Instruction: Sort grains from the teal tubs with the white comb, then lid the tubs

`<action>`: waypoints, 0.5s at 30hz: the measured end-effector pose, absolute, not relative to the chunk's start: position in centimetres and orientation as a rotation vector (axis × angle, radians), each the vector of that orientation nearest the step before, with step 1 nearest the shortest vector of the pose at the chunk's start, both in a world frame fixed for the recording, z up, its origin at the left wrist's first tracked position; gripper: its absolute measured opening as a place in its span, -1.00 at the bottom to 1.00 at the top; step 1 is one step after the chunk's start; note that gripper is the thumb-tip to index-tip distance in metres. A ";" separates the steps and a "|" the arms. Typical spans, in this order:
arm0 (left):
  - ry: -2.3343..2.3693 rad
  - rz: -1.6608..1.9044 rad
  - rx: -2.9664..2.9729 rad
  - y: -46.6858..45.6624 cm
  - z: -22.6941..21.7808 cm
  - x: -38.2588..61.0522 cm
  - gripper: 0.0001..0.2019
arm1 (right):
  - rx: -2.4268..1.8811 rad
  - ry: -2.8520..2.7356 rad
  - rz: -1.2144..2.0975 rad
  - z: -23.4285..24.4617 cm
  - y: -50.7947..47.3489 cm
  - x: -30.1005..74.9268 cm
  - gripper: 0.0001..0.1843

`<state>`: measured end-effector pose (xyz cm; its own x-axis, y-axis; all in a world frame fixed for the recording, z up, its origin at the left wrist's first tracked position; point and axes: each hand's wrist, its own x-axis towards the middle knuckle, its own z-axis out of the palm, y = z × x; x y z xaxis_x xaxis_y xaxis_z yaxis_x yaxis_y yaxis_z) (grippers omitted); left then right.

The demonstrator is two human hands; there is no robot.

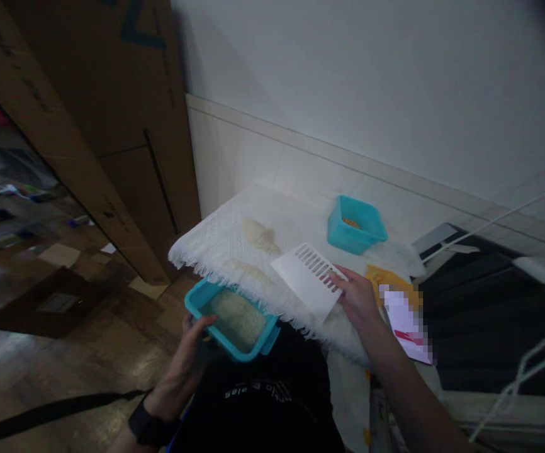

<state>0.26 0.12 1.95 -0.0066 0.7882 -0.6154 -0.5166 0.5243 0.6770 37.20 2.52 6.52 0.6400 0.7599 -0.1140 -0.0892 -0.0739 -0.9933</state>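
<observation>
My left hand [188, 352] grips the near left side of a turquoise plastic bin [242, 356], thumb over the rim. Pale grains that look like rice [240, 316] cover its bottom. The bin is held just below the fringed edge of a white cloth [211, 242]. My right hand [360, 296] pinches a flat white card with a row of slots [296, 277], held above the cloth. A heap of pale grains [259, 236] lies on the cloth to the left of the card, with a thinner spread [251, 274] near the fringe.
A second turquoise bin [352, 236] with yellowish-brown bits inside stands at the back of the cloth by the wall. A yellow envelope [395, 286] and a printed packet [407, 324] lie right of my right arm. A tall cardboard box [135, 126] stands at left.
</observation>
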 end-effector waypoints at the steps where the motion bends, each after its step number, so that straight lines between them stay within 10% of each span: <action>1: 1.187 1.057 0.281 0.1 2.0 0.3 -0.23 | -1.490 -0.597 0.799 6.6 2.6 37.2 -0.33; 15: 1.199 1.037 0.270 0.1 2.1 0.3 -0.16 | -1.479 -0.744 1.040 6.6 1.2 33.2 -0.27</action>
<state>0.33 0.06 2.08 -0.0077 0.7743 -0.6328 -0.5148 0.5394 0.6663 33.20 1.22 6.59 0.4117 0.8889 -0.2007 -0.0977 -0.1759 -0.9795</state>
